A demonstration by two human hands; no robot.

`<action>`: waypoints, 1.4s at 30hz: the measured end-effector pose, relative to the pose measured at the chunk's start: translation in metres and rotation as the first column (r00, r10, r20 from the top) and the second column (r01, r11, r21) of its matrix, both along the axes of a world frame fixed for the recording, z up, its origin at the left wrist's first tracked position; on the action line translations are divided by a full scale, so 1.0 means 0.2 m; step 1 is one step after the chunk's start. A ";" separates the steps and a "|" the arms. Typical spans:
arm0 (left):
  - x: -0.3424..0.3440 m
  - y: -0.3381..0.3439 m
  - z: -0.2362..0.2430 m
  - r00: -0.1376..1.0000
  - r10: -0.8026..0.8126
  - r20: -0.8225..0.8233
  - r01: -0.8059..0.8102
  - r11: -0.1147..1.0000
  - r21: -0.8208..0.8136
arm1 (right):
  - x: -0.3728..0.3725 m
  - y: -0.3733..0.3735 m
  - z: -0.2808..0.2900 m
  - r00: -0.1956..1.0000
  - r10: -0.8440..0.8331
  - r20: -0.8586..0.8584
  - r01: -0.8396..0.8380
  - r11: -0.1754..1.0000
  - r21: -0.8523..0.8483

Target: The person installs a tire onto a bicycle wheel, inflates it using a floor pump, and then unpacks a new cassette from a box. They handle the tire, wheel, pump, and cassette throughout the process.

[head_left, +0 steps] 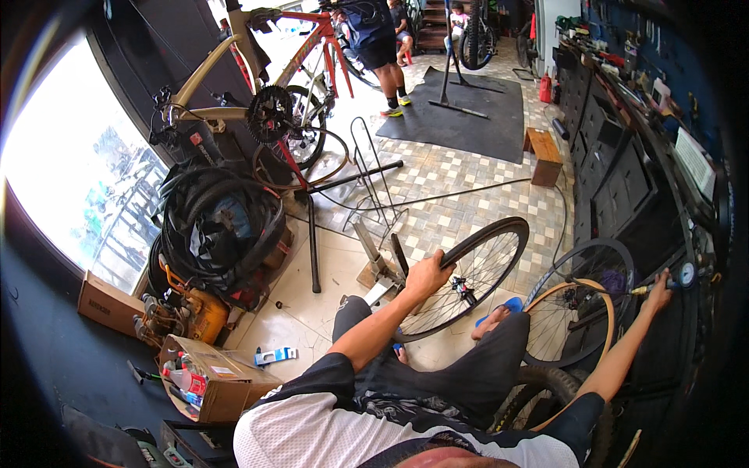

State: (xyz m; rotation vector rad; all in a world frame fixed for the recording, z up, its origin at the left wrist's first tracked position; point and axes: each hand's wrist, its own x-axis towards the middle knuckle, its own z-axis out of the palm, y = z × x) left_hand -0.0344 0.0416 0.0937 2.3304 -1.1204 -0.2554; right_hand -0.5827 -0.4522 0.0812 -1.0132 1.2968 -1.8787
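Note:
My left hand [427, 277] is closed round the black tyre of a bicycle wheel [505, 228], which stands tilted between my knees. Its spokes and dark hub show beside my hand. Out to the far right, my right hand [660, 292] grips a tyre inflator [686, 275] with a round dial gauge, at the edge of the workbench. A brass-coloured fitting pokes out on the near side of those fingers. Between the two hands, a second bicycle wheel [546, 290] leans near the bench, with a loose tan tyre [610, 316] across it.
A metal stand [376, 261] is just past my left hand. At left are a heap of black tyres [211, 226], an orange compressor [204, 312] and a cardboard box [234, 382] of bottles. A dark hose [460, 192] crosses the tiles. Another person [378, 47] stands beyond.

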 end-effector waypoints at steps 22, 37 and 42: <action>0.10 -0.11 -0.13 0.934 0.051 -0.353 -0.118 0.978 -0.172 | 1.26 1.17 0.48 0.238 0.668 -0.705 -0.923 0.381 0.049; 0.53 -0.04 -0.25 0.736 0.032 -0.677 -0.126 0.988 -0.090 | 1.87 1.62 -0.02 -0.460 0.608 -0.647 -0.555 0.372 0.744; 0.48 -0.10 -0.22 0.666 0.016 -0.746 -0.091 0.994 -0.060 | 1.98 1.58 -0.10 -0.466 0.663 -0.586 -0.457 0.387 0.801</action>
